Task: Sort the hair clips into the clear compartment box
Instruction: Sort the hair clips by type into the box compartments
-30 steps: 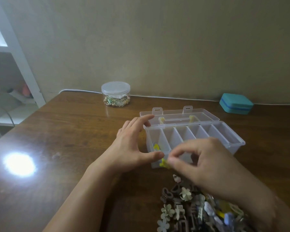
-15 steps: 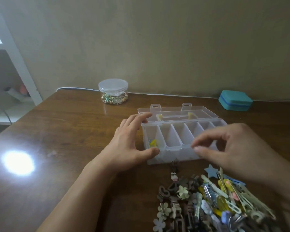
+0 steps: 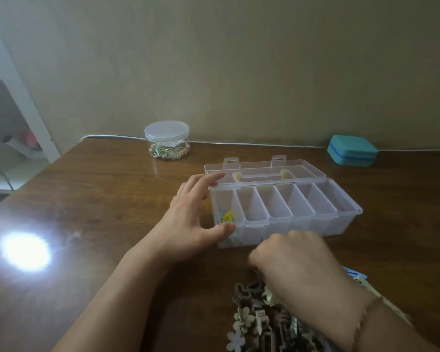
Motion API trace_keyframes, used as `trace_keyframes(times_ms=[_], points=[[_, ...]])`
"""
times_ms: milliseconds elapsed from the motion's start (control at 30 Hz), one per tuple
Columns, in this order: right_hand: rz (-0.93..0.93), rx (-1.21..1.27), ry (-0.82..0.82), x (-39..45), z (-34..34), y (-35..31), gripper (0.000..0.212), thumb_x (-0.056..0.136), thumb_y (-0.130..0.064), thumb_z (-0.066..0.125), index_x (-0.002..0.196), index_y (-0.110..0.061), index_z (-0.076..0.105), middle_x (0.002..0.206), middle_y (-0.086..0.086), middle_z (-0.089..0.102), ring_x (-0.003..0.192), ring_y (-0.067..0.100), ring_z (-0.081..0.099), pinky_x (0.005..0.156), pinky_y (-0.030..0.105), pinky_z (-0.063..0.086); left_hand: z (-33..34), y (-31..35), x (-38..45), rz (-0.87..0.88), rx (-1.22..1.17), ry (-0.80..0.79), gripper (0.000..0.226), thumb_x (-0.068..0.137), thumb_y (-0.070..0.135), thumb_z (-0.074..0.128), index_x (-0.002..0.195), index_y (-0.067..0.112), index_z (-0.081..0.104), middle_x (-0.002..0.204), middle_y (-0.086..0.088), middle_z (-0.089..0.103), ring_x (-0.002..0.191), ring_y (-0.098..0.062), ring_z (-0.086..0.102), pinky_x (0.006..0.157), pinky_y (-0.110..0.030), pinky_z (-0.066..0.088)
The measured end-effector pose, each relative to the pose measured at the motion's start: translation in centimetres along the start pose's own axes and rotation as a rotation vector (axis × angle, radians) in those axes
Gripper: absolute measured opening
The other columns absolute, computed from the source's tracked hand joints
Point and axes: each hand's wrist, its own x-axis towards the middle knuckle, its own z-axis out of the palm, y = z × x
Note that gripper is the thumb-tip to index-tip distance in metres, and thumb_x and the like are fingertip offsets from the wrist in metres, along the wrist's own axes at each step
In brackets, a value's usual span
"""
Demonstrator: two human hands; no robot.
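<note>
Since half a second ago the right hand [image 3: 300, 265] has dropped from above the box's front edge down onto the near end of the pile of hair clips [image 3: 254, 323]; its fingers curl downward out of sight, back of hand toward the camera, so cannot tell whether it grasps anything. Clear compartment box [image 3: 285, 212] sits on the wooden table [image 3: 92, 204], just beyond the pile, long axis running left to right and angled slightly away at the right end; its six compartments lie crosswise to that axis, and the lid [image 3: 264, 168] is folded open behind it. Leftmost compartment holds a yellow clip [image 3: 228, 216] with something blue beside it; orientation too small to read. Left hand [image 3: 193, 219] braces the box's left end, fingers relaxed, thumb against the front corner, fingertips on the back rim. Round clear jar [image 3: 167, 139] of trinkets stands far left near the wall; teal case [image 3: 352, 149] far right. Bright light glare [image 3: 26, 251] on the tabletop at left.
</note>
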Motion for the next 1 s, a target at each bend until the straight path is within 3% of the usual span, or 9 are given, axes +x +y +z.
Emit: trace_keyframes(times_ms=[100, 200, 367, 467, 567, 667, 767, 900, 1000], points=[[-0.012, 0.003, 0.001, -0.2, 0.0, -0.2, 0.026, 0.093, -0.007, 0.048, 0.110, -0.025, 0.056, 0.106, 0.003, 0.062, 0.100, 0.032, 0.061, 0.067, 0.035, 0.036, -0.1, 0.1, 0.0, -0.004, 0.008, -0.003, 0.084, 0.067, 0.062, 0.063, 0.142, 0.048, 0.027, 0.131, 0.021, 0.037, 0.124, -0.008, 0.037, 0.107, -0.046, 0.038], [-0.026, 0.099, 0.075, -0.4, 0.0, 0.0, 0.017, 0.094, -0.018, 0.050, 0.106, -0.029, 0.053, 0.105, -0.002, 0.063, 0.099, 0.027, 0.061, 0.069, 0.035, 0.041, -0.2, 0.2, 0.0, -0.003, 0.010, -0.004, 0.084, 0.067, 0.062, 0.062, 0.141, 0.049, 0.027, 0.131, 0.021, 0.037, 0.123, -0.009, 0.038, 0.106, -0.046, 0.039], [0.005, 0.486, 0.072, -0.7, -0.6, 0.8, 0.021, 0.088, -0.041, 0.062, 0.108, -0.041, 0.059, 0.102, -0.022, 0.066, 0.096, -0.001, 0.059, 0.083, 0.028, 0.051, -0.3, 0.1, 0.0, 0.006, 0.004, -0.004, 0.084, 0.067, 0.062, 0.063, 0.141, 0.048, 0.027, 0.131, 0.020, 0.037, 0.121, -0.009, 0.039, 0.105, -0.045, 0.040], [0.121, 0.922, 0.128, -0.3, -2.4, 2.2, 0.010, 0.083, -0.031, 0.073, 0.088, -0.038, 0.067, 0.091, -0.032, 0.064, 0.086, -0.018, 0.056, 0.071, 0.014, 0.046, -0.5, 0.0, 0.0, 0.008, -0.002, -0.012, 0.085, 0.065, 0.064, 0.063, 0.141, 0.049, 0.027, 0.131, 0.019, 0.038, 0.119, -0.010, 0.041, 0.103, -0.044, 0.041], [0.152, 1.106, 0.239, 2.0, -4.2, 3.4, 0.013, 0.080, -0.023, 0.077, 0.087, -0.031, 0.070, 0.088, -0.015, 0.073, 0.081, -0.011, 0.063, 0.061, 0.006, 0.044, -0.5, 0.0, 0.1, 0.015, -0.004, -0.014, 0.086, 0.065, 0.063, 0.064, 0.141, 0.047, 0.028, 0.130, 0.018, 0.039, 0.118, -0.008, 0.042, 0.102, -0.041, 0.043], [0.160, 1.083, 0.085, 4.9, -4.5, 3.4, 0.015, 0.080, -0.020, 0.077, 0.091, -0.028, 0.072, 0.084, -0.006, 0.075, 0.079, 0.004, 0.069, 0.054, 0.013, 0.045, -0.4, 0.0, 0.1, 0.035, -0.008, -0.005, 0.085, 0.066, 0.062, 0.064, 0.142, 0.043, 0.032, 0.129, 0.017, 0.040, 0.118, -0.006, 0.042, 0.100, -0.033, 0.042], [0.169, 0.932, 0.009, 6.5, -3.9, 2.9, 0.018, 0.079, -0.016, 0.077, 0.092, -0.027, 0.073, 0.080, -0.008, 0.074, 0.078, 0.004, 0.067, 0.052, 0.015, 0.046, -0.4, -0.1, 0.1, 0.036, -0.009, -0.014, 0.085, 0.067, 0.061, 0.065, 0.142, 0.043, 0.031, 0.130, 0.016, 0.039, 0.115, -0.007, 0.044, 0.096, -0.028, 0.044], [0.177, 0.733, 0.242, 6.6, -3.6, 3.3, 0.021, 0.082, -0.015, 0.074, 0.097, -0.030, 0.073, 0.086, -0.012, 0.073, 0.085, 0.001, 0.067, 0.077, 0.023, 0.056, -0.4, -0.3, 0.2, 0.030, -0.013, -0.023, 0.085, 0.069, 0.057, 0.069, 0.143, 0.043, 0.030, 0.130, 0.017, 0.037, 0.114, -0.005, 0.044, 0.091, -0.019, 0.039], [0.174, 0.856, 0.464, 4.3, -4.2, 5.3, 0.018, 0.081, -0.013, 0.075, 0.091, -0.028, 0.073, 0.082, -0.014, 0.072, 0.079, -0.006, 0.066, 0.067, 0.003, 0.046, -0.5, -0.2, 0.2, 0.023, -0.018, -0.033, 0.084, 0.071, 0.054, 0.070, 0.143, 0.045, 0.028, 0.132, 0.018, 0.036, 0.116, -0.005, 0.043, 0.093, -0.020, 0.040]])
